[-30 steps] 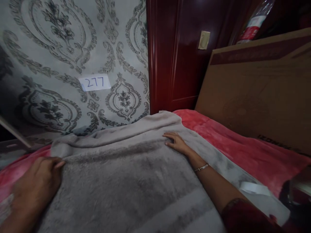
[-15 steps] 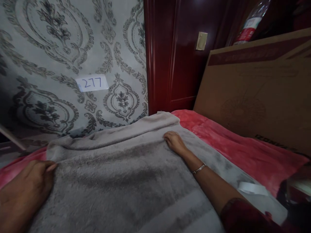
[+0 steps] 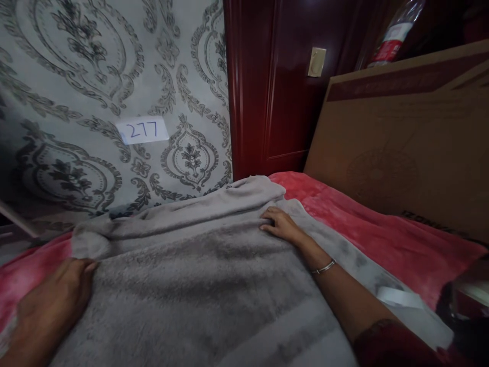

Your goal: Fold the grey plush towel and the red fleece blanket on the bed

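Observation:
A plush grey blanket [image 3: 183, 295] lies spread in front of me, with a long raised fold across its far part. At the left edge, my left hand [image 3: 57, 295] is closed on the blanket, thumb and fingers pinching the cloth. My right hand [image 3: 283, 226] rests near the far right part, just below the fold. Its thumb and fingers are apart and touch the surface of the cloth. A thin silver bracelet circles the right wrist. Red cloth [image 3: 355, 219] shows under the blanket on the right and also beyond its left edge.
A patterned wall [image 3: 183, 92] with a paper marked 277 [image 3: 143, 130] stands behind. Dark red panelling [image 3: 288, 117] carries a light switch [image 3: 317, 62]. A large cardboard box [image 3: 401, 132] leans on the right, with a plastic bottle [image 3: 393, 41] behind its top. A white strip [image 3: 399, 297] lies at the right.
My right hand has loosened its pinch on the blanket and shifted slightly right. My left hand has moved a little to the right, still gripping. The far fold now looks slightly fuller.

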The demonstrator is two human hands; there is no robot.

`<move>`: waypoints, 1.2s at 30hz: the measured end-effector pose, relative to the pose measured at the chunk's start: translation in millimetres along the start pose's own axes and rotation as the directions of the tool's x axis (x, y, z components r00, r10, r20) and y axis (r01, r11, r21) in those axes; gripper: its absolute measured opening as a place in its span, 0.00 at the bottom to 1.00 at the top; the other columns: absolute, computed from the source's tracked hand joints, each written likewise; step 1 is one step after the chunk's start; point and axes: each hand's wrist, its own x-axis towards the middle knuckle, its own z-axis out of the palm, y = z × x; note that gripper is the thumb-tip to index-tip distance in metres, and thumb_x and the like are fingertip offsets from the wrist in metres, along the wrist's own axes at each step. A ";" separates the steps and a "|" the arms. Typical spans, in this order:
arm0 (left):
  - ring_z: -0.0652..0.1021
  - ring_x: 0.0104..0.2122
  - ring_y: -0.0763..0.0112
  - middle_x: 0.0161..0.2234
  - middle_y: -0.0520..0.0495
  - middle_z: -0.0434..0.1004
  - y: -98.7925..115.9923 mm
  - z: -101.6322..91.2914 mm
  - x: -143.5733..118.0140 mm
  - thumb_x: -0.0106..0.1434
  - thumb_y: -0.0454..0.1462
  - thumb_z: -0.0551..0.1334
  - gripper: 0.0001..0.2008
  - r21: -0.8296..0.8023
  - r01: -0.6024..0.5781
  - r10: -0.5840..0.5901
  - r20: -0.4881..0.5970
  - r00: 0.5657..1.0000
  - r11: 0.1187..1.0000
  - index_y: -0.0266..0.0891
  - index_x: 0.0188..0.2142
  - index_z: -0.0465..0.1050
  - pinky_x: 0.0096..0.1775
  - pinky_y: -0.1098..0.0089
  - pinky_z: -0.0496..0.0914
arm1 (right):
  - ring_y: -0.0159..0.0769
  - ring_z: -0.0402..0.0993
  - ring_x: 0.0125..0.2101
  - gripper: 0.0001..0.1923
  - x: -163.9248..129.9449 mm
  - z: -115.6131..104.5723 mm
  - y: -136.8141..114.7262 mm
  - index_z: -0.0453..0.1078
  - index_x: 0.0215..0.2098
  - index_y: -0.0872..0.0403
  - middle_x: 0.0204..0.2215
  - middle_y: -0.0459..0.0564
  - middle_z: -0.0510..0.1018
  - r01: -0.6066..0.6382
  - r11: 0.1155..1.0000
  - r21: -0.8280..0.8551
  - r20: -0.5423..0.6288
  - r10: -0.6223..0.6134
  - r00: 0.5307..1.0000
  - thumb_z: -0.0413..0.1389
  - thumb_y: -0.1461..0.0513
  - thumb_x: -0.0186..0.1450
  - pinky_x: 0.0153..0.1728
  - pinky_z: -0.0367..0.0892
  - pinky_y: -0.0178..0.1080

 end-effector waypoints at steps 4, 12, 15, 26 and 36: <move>0.79 0.36 0.52 0.34 0.41 0.79 18.4 -11.3 -2.6 0.65 0.50 0.40 0.21 -0.009 0.020 -0.019 0.042 0.999 1.000 0.46 0.31 0.66 0.35 0.56 0.72 | 0.41 0.70 0.37 0.07 -1.5 -5.8 -1.3 0.73 0.30 0.51 0.31 0.49 0.74 0.000 1.000 -0.014 -0.001 0.000 1.000 0.59 0.59 0.65 0.39 0.65 0.41; 0.79 0.43 0.54 0.41 0.40 0.81 25.2 -28.8 -25.6 0.60 0.53 0.52 0.21 -0.175 -0.137 0.165 0.156 0.974 0.975 0.41 0.39 0.73 0.46 0.58 0.73 | 0.44 0.73 0.39 0.07 -9.6 -0.6 18.8 0.76 0.35 0.51 0.35 0.52 0.80 -0.054 0.998 -0.030 -0.027 0.053 0.998 0.56 0.59 0.63 0.44 0.66 0.44; 0.79 0.43 0.56 0.40 0.41 0.80 20.3 -34.2 -38.0 0.62 0.51 0.52 0.18 -0.228 -0.199 0.239 0.164 0.957 0.953 0.42 0.37 0.73 0.47 0.59 0.73 | 0.46 0.74 0.41 0.07 -15.0 3.7 28.2 0.76 0.34 0.52 0.36 0.53 0.81 -0.137 0.988 -0.075 0.017 0.139 0.990 0.56 0.60 0.60 0.46 0.66 0.44; 0.77 0.43 0.55 0.43 0.38 0.78 25.3 -106.8 -32.8 0.67 0.45 0.51 0.14 -0.104 -0.091 0.096 0.046 0.994 0.990 0.40 0.38 0.69 0.45 0.59 0.70 | 0.46 0.74 0.38 0.12 -6.3 -92.7 -41.4 0.72 0.35 0.53 0.37 0.58 0.80 -0.285 0.925 -0.252 -0.209 0.235 0.949 0.49 0.57 0.64 0.37 0.65 0.41; 0.75 0.40 0.65 0.40 0.42 0.73 41.3 -292.7 -54.2 0.69 0.54 0.43 0.31 0.336 -0.017 0.114 -0.271 0.956 0.942 0.29 0.44 0.69 0.44 0.62 0.68 | 0.44 0.76 0.40 0.33 -23.7 -243.9 -138.0 0.76 0.41 0.59 0.37 0.61 0.80 -0.346 0.744 -0.572 -0.545 -0.029 0.838 0.42 0.41 0.72 0.32 0.57 0.42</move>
